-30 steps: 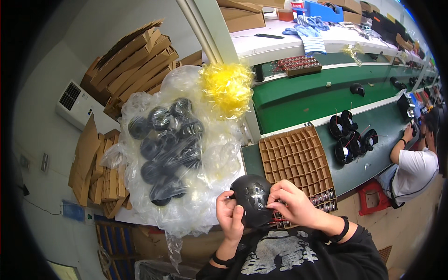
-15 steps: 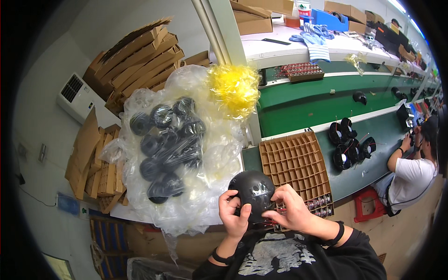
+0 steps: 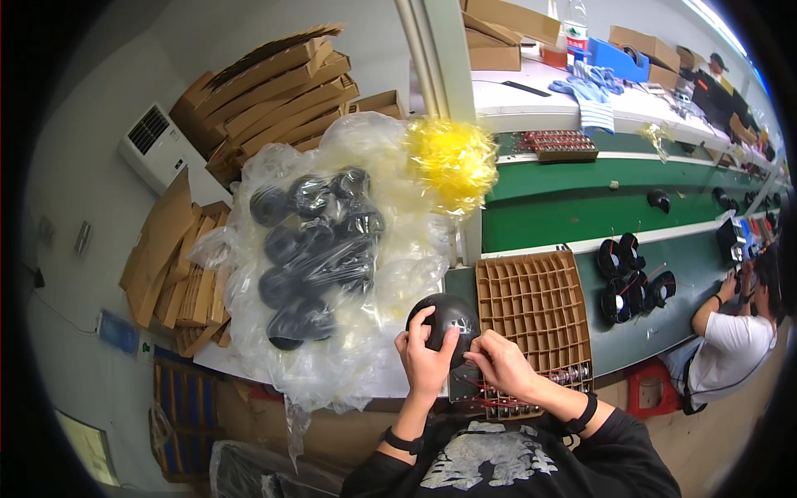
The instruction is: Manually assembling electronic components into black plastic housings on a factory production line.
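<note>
My left hand [image 3: 426,355] grips a black dome-shaped part [image 3: 444,319] from its left side, held just above the near edge of the bench. My right hand [image 3: 502,368] pinches at the part's lower right edge, over thin red wires. Directly to the right lies a brown cardboard divider tray [image 3: 535,303] with many small cells, its near cells holding small components. To the left sits a big clear plastic bag [image 3: 332,249] with several more black round parts inside.
A yellow plastic tuft [image 3: 451,162] tops the bag. A green conveyor belt [image 3: 573,220] runs to the right with several black round parts [image 3: 628,278] on it. Another person in a white shirt [image 3: 730,357] sits at the right. Flattened cardboard boxes [image 3: 266,91] are stacked at the left and back.
The black part has stayed between my hands with only small shifts. My right hand's fingers have moved down to its lower right edge by the red wires.
</note>
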Demonstrator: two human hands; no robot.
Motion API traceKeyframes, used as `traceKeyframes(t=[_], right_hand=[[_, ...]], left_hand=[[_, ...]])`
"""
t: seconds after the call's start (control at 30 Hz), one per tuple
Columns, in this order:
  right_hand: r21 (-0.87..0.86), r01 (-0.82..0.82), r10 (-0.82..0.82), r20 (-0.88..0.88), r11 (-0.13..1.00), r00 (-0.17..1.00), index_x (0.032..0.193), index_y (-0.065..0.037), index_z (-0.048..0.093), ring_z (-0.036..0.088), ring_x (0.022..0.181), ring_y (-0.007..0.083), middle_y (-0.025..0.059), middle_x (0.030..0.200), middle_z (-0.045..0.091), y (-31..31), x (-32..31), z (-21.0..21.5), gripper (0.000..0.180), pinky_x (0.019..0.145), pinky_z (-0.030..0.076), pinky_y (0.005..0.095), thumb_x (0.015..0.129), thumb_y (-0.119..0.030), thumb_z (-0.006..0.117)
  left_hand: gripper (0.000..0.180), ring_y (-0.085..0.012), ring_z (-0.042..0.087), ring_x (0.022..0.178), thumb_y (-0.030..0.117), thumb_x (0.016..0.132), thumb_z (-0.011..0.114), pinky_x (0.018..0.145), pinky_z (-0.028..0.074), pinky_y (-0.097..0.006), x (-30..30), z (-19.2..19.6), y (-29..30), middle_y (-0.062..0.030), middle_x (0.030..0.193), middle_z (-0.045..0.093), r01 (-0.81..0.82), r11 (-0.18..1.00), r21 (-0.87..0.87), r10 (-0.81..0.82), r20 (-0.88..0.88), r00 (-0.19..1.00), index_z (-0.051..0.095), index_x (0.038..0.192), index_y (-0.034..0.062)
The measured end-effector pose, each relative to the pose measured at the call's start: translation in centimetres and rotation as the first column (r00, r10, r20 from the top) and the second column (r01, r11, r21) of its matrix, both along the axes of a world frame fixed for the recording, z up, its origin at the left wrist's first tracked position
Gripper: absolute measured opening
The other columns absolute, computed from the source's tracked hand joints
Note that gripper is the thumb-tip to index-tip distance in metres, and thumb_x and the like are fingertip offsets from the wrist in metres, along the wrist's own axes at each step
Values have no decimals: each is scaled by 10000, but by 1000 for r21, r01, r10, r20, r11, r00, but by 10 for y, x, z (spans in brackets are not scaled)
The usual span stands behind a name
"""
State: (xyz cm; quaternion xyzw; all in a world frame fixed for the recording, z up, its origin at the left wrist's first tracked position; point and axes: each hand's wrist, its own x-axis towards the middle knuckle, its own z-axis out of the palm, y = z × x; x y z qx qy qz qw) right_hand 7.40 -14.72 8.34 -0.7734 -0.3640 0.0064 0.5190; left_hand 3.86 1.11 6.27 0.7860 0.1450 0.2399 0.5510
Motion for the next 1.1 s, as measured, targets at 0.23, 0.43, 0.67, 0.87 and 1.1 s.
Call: traceKeyframes(t=[0.23,0.43,0.67,0.87,1.1], right_hand=[[-98,-163,153,-102,982,983,802,27,523,551,660,354,166,736,525,14,9,22,153,610,453,391,839,-74,632],[-97,-145,103,-348,985,932,793,25,532,553,611,269,149,684,550,32,8,32,159,584,447,354,850,-83,634],[-115,-101,86,-135,988,987,816,13,529,554,613,279,148,705,541,39,3,39,137,576,451,360,850,-69,633],[8,-206,202,145,979,969,810,-12,523,560,671,238,104,760,545,15,9,91,152,594,457,326,793,-1,674],[534,-49,2,88,844,996,866,-24,478,444,680,41,-11,776,468,24,91,151,102,599,389,176,886,-35,578]], left_hand=[[456,-172,499,668,237,749,747,827,345,-324,-7,-5,17,-5,654,580,-86,995,-44,88,36,995,578,1151,103],[507,-229,452,782,237,717,771,812,356,-356,-12,-5,26,-76,724,612,-211,964,161,179,191,965,577,1166,101],[530,-233,486,882,158,776,727,894,338,-361,-9,-16,37,-80,863,638,-206,968,146,161,271,949,496,1243,59],[558,-182,481,814,219,735,770,852,381,-336,-14,-44,84,-81,895,597,-362,928,-84,370,309,876,532,1224,92],[461,-92,550,881,199,937,557,811,417,-226,-22,12,81,-69,964,623,-78,927,-367,220,364,905,385,1321,11]])
